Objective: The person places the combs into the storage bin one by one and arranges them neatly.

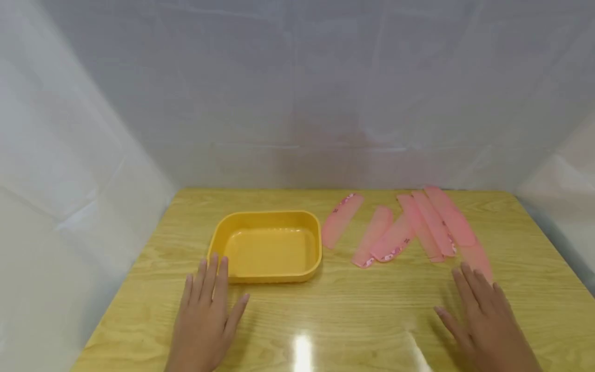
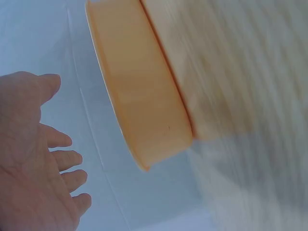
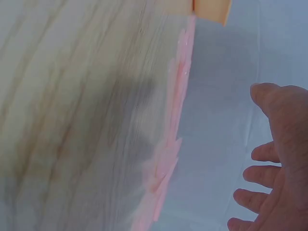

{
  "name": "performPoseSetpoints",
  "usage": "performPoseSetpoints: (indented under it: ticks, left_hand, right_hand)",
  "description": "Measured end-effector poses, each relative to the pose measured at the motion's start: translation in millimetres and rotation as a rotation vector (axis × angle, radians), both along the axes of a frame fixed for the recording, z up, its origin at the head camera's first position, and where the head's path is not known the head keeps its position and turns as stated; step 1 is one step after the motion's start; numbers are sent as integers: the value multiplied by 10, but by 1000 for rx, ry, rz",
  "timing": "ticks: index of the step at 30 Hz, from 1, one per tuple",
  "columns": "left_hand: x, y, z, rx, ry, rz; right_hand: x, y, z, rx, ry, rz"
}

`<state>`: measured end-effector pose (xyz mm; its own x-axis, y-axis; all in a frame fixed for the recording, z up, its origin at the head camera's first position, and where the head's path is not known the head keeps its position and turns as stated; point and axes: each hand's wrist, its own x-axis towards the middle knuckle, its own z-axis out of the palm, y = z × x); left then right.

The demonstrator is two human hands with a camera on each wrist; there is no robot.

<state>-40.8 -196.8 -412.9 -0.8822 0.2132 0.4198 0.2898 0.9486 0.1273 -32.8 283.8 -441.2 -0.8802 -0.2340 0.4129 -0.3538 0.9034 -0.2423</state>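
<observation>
A yellow rectangular basin point(image 1: 269, 274) with rounded corners stands left of centre on the table; no contents show in it. My left hand point(image 1: 204, 315) hovers by its near left corner, fingers straight and thumb spread. The left wrist view shows that hand point(image 2: 38, 159) apart from the basin's side wall point(image 2: 144, 86). Several flat, translucent pink strips point(image 1: 420, 225) with rounded ends and small printed patterns lie right of the basin, some overlapping. Just in front of the rightmost strips is my right hand point(image 1: 485, 315), fingers extended, holding nothing and raised off the table.
The light wood-grain table point(image 1: 353, 310) runs back to a pale sheet wall point(image 1: 297, 103). White sheeting point(image 1: 69, 170) also hangs along the left side and the right side point(image 1: 567, 170). Glare shines on the table's near part.
</observation>
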Motion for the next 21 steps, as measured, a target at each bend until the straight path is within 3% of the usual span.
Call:
performPoseSetpoints:
  ticks: [16,21]
  left_hand:
    - [-322,-334,38,98,-79,35]
    - [-477,-429,3,133,-15,2]
  right_hand:
    - [-496,432,-30,-49,-41,61]
    - [-620,544,-20,-75,-84,34]
